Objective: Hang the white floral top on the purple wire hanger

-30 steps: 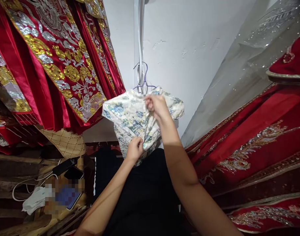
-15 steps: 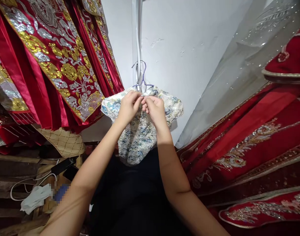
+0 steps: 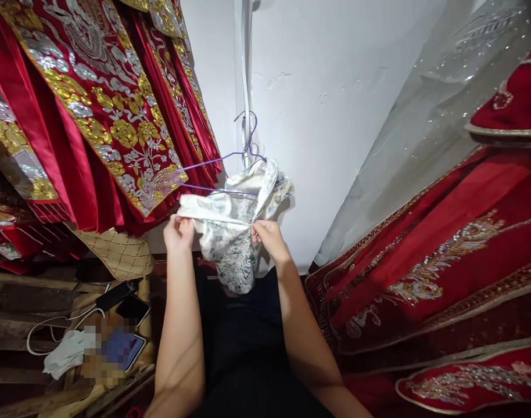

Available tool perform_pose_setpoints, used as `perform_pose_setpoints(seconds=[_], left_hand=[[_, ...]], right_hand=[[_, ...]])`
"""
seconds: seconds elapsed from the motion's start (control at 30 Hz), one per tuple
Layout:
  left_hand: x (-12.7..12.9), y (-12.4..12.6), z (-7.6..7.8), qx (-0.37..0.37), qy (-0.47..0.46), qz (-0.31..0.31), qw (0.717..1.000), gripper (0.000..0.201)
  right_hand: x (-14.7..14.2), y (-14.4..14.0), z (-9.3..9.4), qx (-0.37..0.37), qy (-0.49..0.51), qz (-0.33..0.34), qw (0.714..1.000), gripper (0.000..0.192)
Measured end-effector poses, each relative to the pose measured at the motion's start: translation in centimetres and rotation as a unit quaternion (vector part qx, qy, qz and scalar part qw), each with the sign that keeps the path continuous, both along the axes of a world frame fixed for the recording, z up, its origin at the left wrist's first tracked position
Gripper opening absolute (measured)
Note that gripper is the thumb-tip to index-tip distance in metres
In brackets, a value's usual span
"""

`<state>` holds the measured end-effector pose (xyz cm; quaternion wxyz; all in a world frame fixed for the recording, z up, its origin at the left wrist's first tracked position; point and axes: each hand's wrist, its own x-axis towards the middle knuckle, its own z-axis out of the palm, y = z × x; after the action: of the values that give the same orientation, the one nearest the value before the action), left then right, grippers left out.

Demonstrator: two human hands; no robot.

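White wall, hands pinching floral garment

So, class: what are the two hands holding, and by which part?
Both hold the floral garment by its edge: left hand at one end, right hand at the other.

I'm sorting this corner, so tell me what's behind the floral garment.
Behind the floral garment, pinched by the left hand and right hand, are a white wall and the purple hanger. The wall directly behind it is covered.
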<state>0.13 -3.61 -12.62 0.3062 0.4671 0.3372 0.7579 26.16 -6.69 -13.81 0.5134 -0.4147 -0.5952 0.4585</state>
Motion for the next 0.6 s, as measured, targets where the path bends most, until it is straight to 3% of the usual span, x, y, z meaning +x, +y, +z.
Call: perform_pose_setpoints(seconds=[0.1, 0.17, 0.23, 0.3, 0.4, 0.5, 0.6], left_hand=[[2.6, -1.1, -3.7, -0.076, -0.044, 0.003, 0.996, 0.039], [4.8, -1.7, -3.9, -0.103, -0.056, -0.022, 0.993, 0.035], [7.2, -2.5, -2.6, -0.107, -0.054, -0.067, 0.991, 0.031], [9.6, -3.7, -0.7, -0.096, -0.037, -0.109, 0.989, 0.030], [13.1, -5.9, 1.7, -0.040, 0.069, -0.138, 0.987, 0.026], [15.1, -7.1, 3.1, 0.039, 0.183, -0.113, 0.976, 0.022], [14.6, -6.3, 4.1, 0.069, 0.231, -0.032, 0.970, 0.019]], right_hand=[[1.3, -0.3, 0.3, -0.034, -0.023, 0.043, 0.998, 0.027], [2.2, -0.7, 0.2, -0.067, -0.053, 0.088, 0.992, 0.030], [2.6, -0.8, 0.0, -0.093, -0.074, 0.100, 0.988, 0.035], [2.5, -0.8, 0.0, -0.084, -0.064, 0.048, 0.993, 0.044], [1.5, -0.8, 0.5, -0.041, 0.005, 0.000, 0.999, 0.060], [0.7, -1.4, 1.3, -0.028, 0.093, 0.071, 0.993, 0.077], [1.2, -2.4, 1.9, -0.017, 0.131, 0.126, 0.983, 0.089]])
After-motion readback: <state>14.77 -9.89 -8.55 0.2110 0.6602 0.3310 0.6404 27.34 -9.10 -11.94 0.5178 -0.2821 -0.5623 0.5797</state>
